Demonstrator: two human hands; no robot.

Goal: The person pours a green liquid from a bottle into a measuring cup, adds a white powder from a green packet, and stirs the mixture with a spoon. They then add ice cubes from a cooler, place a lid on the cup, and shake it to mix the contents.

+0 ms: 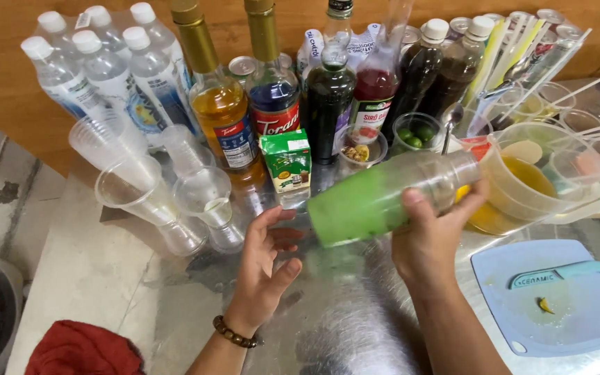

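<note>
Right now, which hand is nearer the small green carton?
Left. The left hand is open just below the small green carton; the right hand is farther right, gripping the green-filled shaker.

1. Bare counter (355, 326) lies open near the wrists.
2. Stacked plastic cups (175, 201) crowd the left.
3. A row of syrup bottles (272, 97) walls off the back.
4. A cutting board (557, 305) and a pitcher (529, 173) block the right.

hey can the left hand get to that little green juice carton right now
Probably yes. The left hand is open and holds nothing, and the green carton stands just beyond its fingers with bare counter between. The shaker in the right hand lies off to the side.
</note>
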